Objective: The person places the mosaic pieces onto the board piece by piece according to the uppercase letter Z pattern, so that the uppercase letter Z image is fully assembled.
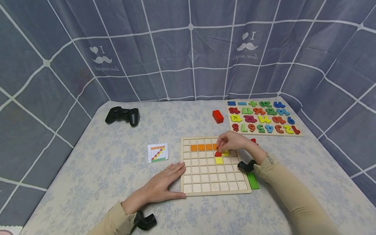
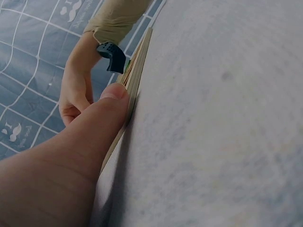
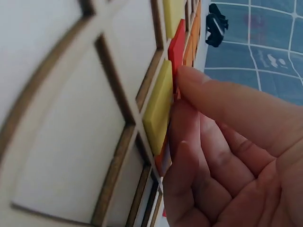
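Observation:
A wooden grid board (image 1: 205, 186) lies on the table with a row of orange tiles (image 1: 201, 147), two yellow tiles (image 1: 219, 160) and a red curved-edged tile (image 1: 218, 154) in its squares. My right hand (image 1: 233, 142) reaches over the upper right of the board, pinching the red tile between thumb and fingertips. In the right wrist view that red tile (image 3: 176, 47) stands slightly proud between yellow tiles (image 3: 160, 109). My left hand (image 1: 163, 182) lies with straight fingers against the board's left edge; the left wrist view shows its thumb (image 2: 111, 101) on the rim.
A pattern card (image 1: 158, 152) lies left of the board. Behind are a black game controller (image 1: 122, 115), a red block (image 1: 218, 116) and a number puzzle board (image 1: 264, 134). Green pieces (image 1: 253, 181) lie at the board's right edge, and a red piece shows partly behind the right forearm.

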Demonstrator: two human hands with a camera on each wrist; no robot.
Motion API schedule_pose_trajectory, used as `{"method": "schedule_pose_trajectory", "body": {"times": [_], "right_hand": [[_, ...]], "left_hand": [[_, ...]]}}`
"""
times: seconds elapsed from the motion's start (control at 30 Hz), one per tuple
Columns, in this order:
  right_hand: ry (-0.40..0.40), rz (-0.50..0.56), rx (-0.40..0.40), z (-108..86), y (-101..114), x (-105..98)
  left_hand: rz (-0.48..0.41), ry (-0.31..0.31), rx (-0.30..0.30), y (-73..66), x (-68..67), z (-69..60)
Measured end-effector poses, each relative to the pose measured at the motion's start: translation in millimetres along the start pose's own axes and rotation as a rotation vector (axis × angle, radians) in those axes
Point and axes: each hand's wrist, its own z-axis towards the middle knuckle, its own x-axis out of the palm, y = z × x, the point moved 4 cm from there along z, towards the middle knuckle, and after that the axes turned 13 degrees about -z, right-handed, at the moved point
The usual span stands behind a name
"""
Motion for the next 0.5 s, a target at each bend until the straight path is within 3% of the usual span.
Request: {"method": "schedule_pose_trajectory", "body": {"times": [0.23,0.5], "right_hand": [[-0.087,0.003,0.016,-10.3,-7.4,-6.8],[-0.139,0.062,0.069,-40.4,-27.5,-22.7]], "left_hand": [[-0.004,-0.002,-0.003,0.3,0.3,-0.2],[-0.003,-0.001,0.000,-0.4,-0.6,-0.4]]}}
